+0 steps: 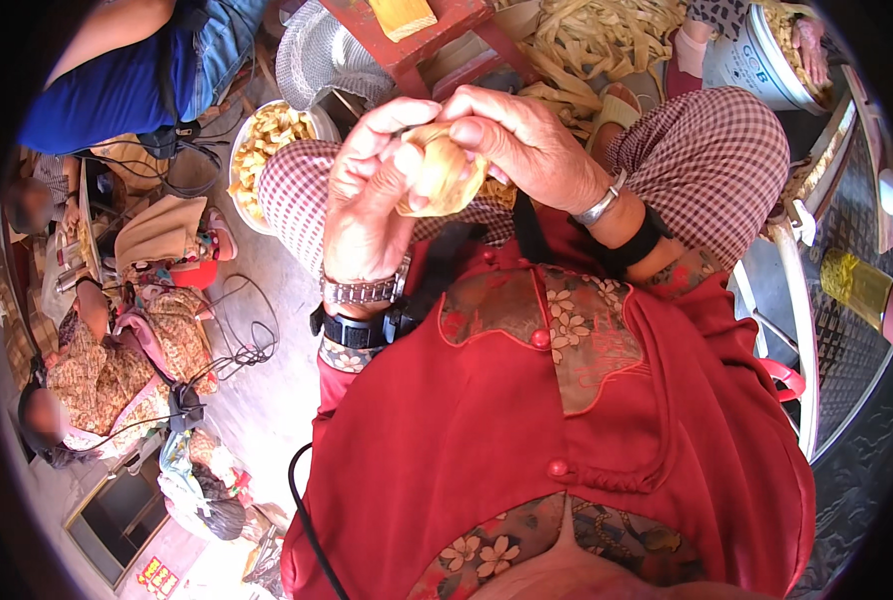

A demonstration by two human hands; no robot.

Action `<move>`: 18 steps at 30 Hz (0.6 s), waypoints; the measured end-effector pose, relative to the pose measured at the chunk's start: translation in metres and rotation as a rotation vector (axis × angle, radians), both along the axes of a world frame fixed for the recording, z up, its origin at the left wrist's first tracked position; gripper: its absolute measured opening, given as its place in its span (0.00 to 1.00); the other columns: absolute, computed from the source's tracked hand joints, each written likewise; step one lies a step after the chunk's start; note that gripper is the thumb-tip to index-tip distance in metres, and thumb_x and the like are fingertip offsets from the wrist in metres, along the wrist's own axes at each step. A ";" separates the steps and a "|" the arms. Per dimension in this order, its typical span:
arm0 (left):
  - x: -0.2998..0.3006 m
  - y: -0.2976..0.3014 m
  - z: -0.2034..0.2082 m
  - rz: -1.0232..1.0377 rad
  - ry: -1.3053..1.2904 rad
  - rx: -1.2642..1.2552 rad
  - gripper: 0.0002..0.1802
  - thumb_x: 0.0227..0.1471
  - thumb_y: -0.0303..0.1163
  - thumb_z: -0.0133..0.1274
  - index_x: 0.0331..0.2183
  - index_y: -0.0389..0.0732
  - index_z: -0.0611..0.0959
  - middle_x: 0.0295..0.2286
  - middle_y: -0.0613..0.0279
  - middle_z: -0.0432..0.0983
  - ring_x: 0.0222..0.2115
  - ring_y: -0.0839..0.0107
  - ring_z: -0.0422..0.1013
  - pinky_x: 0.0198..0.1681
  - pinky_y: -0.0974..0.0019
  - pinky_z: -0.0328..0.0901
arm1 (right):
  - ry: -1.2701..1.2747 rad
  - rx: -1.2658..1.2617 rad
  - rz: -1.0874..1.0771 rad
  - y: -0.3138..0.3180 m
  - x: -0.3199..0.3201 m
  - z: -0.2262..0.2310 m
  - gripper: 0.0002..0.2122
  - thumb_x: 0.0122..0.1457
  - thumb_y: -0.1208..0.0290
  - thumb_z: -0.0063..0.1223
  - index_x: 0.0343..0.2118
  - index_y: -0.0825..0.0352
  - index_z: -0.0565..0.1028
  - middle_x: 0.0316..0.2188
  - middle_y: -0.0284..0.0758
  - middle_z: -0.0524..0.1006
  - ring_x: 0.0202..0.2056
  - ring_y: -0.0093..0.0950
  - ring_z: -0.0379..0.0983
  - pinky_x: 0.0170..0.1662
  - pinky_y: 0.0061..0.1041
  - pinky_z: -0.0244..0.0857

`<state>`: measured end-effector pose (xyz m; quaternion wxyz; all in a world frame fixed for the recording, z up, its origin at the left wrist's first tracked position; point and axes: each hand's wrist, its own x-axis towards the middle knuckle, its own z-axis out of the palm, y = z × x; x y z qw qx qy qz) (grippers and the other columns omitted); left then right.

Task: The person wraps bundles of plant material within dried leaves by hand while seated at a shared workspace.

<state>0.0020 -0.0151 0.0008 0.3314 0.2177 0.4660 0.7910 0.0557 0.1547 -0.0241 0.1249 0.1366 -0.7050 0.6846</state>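
Both hands are raised in front of my chest around one pale yellow leaf-wrapped bundle (pixel 443 178). My left hand (pixel 365 205) grips its left side, thumb pressed on the wrapper. My right hand (pixel 519 140) closes over its top and right side with curled fingers. A metal watch and a black band sit on my left wrist; a silver bangle and a black band are on my right. My checked trouser knees lie below the hands.
A bowl of yellowish pieces (pixel 267 140) stands on the floor by my left knee. A red stool (pixel 419 40) and a heap of pale strips (pixel 597 40) are ahead. A white bucket (pixel 757 60) stands far right. People sit at left; cables cross the floor.
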 end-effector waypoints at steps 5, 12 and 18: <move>0.020 0.012 0.008 0.077 0.217 -0.129 0.21 0.52 0.30 0.52 0.47 0.33 0.71 0.37 0.57 0.73 0.32 0.75 0.69 0.40 0.75 0.63 | -0.035 -0.105 -0.029 -0.001 0.002 -0.019 0.12 0.61 0.64 0.42 0.32 0.71 0.70 0.20 0.37 0.69 0.24 0.28 0.69 0.30 0.23 0.63; 0.016 0.016 -0.003 0.243 0.623 -0.477 0.21 0.54 0.35 0.51 0.47 0.34 0.73 0.39 0.61 0.69 0.38 0.75 0.67 0.41 0.75 0.62 | -0.006 -0.088 -0.082 -0.010 0.001 -0.018 0.10 0.61 0.67 0.42 0.35 0.70 0.69 0.25 0.39 0.74 0.28 0.27 0.72 0.31 0.24 0.65; 0.017 0.011 -0.003 0.104 0.071 -0.365 0.22 0.58 0.40 0.43 0.47 0.34 0.73 0.36 0.58 0.72 0.31 0.75 0.70 0.34 0.74 0.68 | 0.059 0.056 -0.349 -0.011 -0.005 -0.023 0.12 0.61 0.62 0.43 0.40 0.66 0.64 0.24 0.40 0.74 0.29 0.34 0.74 0.31 0.30 0.65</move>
